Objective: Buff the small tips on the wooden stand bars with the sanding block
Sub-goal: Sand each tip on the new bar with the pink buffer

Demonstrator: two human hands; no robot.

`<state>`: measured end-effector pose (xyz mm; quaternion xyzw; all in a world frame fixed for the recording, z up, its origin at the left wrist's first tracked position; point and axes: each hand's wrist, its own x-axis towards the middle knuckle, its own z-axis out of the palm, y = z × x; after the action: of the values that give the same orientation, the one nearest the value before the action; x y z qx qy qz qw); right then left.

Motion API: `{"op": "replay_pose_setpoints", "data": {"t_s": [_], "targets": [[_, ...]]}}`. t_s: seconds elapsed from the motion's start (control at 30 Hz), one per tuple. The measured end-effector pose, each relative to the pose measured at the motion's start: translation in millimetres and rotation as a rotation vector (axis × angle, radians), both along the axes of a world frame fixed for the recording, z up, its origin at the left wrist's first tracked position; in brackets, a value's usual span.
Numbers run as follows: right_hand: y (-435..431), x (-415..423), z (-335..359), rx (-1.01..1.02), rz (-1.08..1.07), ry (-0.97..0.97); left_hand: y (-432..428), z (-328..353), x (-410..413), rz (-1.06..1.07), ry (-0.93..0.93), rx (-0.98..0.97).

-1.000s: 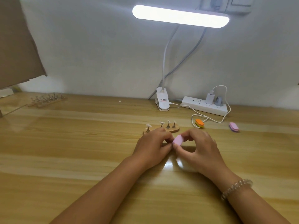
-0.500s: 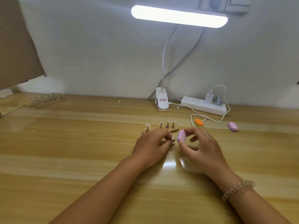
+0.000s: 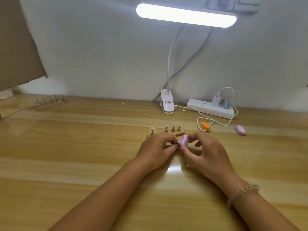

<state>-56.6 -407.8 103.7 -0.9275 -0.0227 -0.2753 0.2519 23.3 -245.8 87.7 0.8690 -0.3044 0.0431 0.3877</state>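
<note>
**Small tip may slip out of the pinch during buffing**

The right hand (image 3: 206, 152) pinches the pink sanding block (image 3: 184, 141) on its edge between thumb and fingers. The left hand (image 3: 156, 147) has its fingers curled and closed on something very small, held against the block. I judge it is one small tip (image 3: 178, 142), but it is mostly hidden. Both hands are just in front of the wooden stand bar (image 3: 180, 131), where four tips (image 3: 166, 126) stand upright. A too strong stroke could push the tip out onto the bench (image 3: 83, 164), and the left knuckles, so near the bar, could knock the standing tips
</note>
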Motion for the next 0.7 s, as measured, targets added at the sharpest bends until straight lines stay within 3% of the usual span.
{"op": "replay_pose_setpoints", "data": {"t_s": [0.13, 0.3, 0.43, 0.57, 0.7], "targets": [[3.6, -5.1, -2.6, -0.106, 0.071, -0.024, 1.4, -0.6, -0.2, -0.017, 0.006, 0.002], [0.3, -2.0, 0.5, -0.033, -0.001, -0.01, 0.0, -0.6, -0.2, -0.003, 0.006, -0.009], [6.8, -5.6, -0.7, -0.091, 0.103, -0.069, 0.9, 1.6, -1.4, -0.012, 0.008, 0.019], [0.8, -2.3, 0.8, -0.009, 0.022, -0.038, -0.8, 4.8, -4.7, 0.007, 0.009, 0.042], [7.4, -5.0, -0.8, -0.061, 0.094, -0.058, 0.2, 6.8, -6.2, -0.005, 0.02, 0.062]]}}
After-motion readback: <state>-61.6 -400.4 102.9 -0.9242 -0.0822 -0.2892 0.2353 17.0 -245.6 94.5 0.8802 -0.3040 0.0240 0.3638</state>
